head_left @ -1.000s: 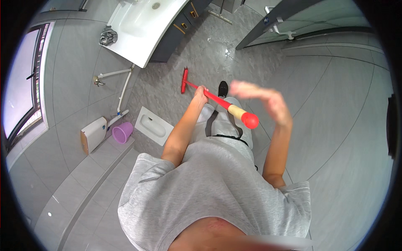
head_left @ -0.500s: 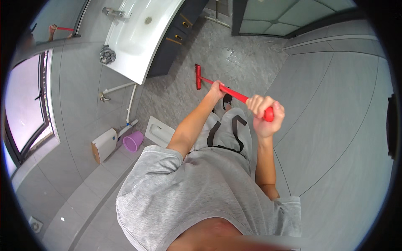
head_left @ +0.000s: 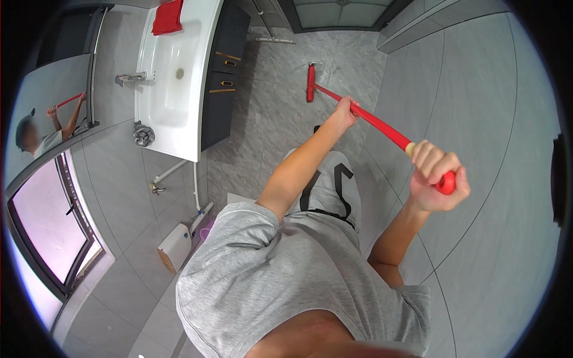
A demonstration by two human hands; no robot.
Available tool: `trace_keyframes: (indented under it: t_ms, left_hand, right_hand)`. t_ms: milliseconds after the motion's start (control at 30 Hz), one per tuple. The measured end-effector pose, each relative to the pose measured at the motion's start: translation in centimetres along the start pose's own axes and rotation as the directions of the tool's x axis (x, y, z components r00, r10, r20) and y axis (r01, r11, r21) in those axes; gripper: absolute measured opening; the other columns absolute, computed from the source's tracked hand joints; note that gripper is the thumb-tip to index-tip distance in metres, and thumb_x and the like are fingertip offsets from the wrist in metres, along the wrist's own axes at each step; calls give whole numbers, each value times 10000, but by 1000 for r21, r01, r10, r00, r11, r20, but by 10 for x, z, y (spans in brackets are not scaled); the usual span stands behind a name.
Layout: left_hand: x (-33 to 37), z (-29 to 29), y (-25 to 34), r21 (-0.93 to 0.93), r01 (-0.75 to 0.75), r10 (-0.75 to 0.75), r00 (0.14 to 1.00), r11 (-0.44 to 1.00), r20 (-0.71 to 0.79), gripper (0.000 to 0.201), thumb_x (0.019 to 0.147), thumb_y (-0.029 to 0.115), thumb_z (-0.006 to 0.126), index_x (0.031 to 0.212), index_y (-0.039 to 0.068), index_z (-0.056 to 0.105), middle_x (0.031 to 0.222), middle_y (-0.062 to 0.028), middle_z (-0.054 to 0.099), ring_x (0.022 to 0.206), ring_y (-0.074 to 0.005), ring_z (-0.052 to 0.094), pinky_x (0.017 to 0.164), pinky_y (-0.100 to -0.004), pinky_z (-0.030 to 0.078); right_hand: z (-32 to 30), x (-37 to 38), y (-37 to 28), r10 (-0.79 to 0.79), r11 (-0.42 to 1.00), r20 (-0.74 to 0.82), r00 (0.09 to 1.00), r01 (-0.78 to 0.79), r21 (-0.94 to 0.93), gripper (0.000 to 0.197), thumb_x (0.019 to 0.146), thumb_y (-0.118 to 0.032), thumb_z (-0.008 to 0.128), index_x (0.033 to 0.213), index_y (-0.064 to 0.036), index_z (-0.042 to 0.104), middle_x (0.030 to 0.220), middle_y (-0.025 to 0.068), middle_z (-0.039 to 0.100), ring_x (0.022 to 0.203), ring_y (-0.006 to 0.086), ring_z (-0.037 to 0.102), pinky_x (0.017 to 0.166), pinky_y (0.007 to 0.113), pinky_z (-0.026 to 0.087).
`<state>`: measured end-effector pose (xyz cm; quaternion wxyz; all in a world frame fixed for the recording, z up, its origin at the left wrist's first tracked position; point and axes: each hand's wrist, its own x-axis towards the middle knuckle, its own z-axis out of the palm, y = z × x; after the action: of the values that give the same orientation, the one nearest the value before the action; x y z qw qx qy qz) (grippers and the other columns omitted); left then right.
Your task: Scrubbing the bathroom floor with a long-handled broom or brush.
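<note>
A red long-handled floor brush [head_left: 382, 126] slants across from the grey floor [head_left: 274, 107] ahead of me to my right side. Its narrow red head [head_left: 311, 83] lies on the floor tiles, by a wet, shiny patch; what its underside is made of is hidden. My left hand [head_left: 345, 113] grips the lower part of the handle, arm stretched forward. Closed round the top end is my right hand [head_left: 439, 174], held higher and further right, with the rounded red tip of the handle poking out beside the thumb.
Ahead on the left stands a white washbasin [head_left: 200, 113] over a dark cabinet [head_left: 219, 77], a red cloth [head_left: 168, 17] and a grey crumpled cloth [head_left: 143, 135] on it. A T-shaped floor tool [head_left: 274, 40] rests near the glass door [head_left: 337, 13]. Tiled wall [head_left: 477, 107] rises at right.
The brush head has moved forward, away from my feet. Both hands have moved to the right with the handle, and the view has turned so that more of the basin and mirror shows.
</note>
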<state>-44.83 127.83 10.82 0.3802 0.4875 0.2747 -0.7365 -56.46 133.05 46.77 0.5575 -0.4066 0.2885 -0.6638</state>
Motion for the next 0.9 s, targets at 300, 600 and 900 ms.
trace_keyframes:
  t_ms: [300,600,900]
  left_hand:
    - [-3,-89,86,-4,-235,233,966,972,-112,84,883,147,501,810,120,468,666,-27,499,616,-183,515,568,-371,477]
    - [42,-153,71,133,-91,107,987,987,-121,65,897,150,476,898,85,472,684,-75,522,545,-194,535,387,-306,397]
    - [-19,-70,32,201,52,-66,996,978,62,83,896,143,496,894,64,470,710,-71,542,604,-185,595,373,-269,327]
  right_hand:
    - [31,-17,62,71,996,27,997,-72,48,403,883,-307,289,546,-90,326,450,32,314,454,180,263,533,365,306]
    - [65,-69,90,164,986,-146,976,-167,-8,396,879,-255,313,534,-64,353,459,65,346,474,201,304,554,363,328]
    - [99,-62,39,64,948,-197,978,-121,-295,353,847,-264,287,526,-119,319,428,11,299,464,167,264,581,356,345]
